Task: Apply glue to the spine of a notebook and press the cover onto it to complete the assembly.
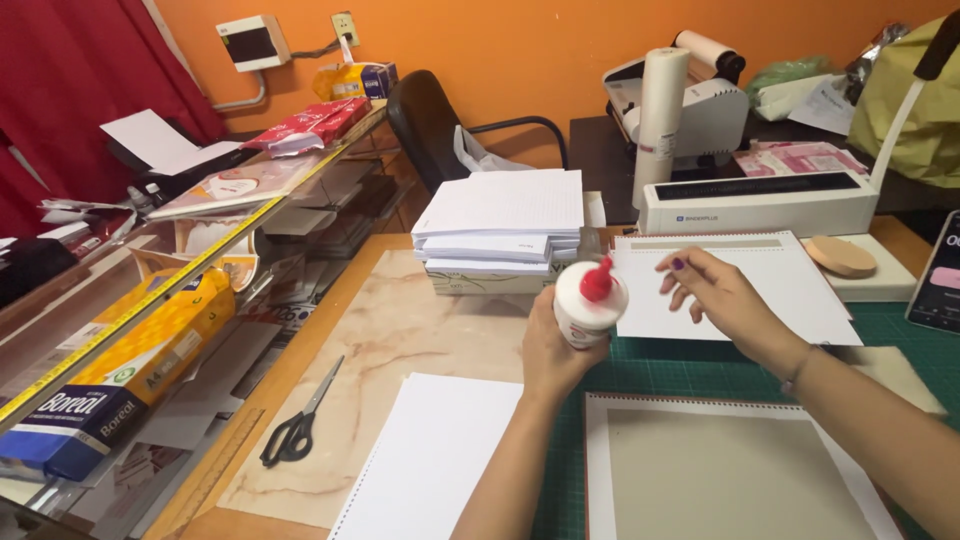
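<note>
My left hand point(548, 352) grips a white glue bottle point(588, 305) with a red cap, held upright above the green cutting mat point(700, 365). My right hand point(722, 298) hovers just right of the bottle, fingers spread and holding nothing, over a white punched sheet point(800, 290). Below both hands lies a grey board on a white-edged sheet point(735, 470). A white punched sheet point(430, 460) lies at the lower left of my left forearm.
A stack of white paper point(505, 225) stands behind the bottle. Black scissors point(298, 425) lie on the marbled desk surface at left. A binding machine point(760, 200), a paper roll point(660, 120), a round cork disc point(840, 256) and a phone point(938, 275) sit at right. Glass shelves with paper packs point(130, 370) run along the left.
</note>
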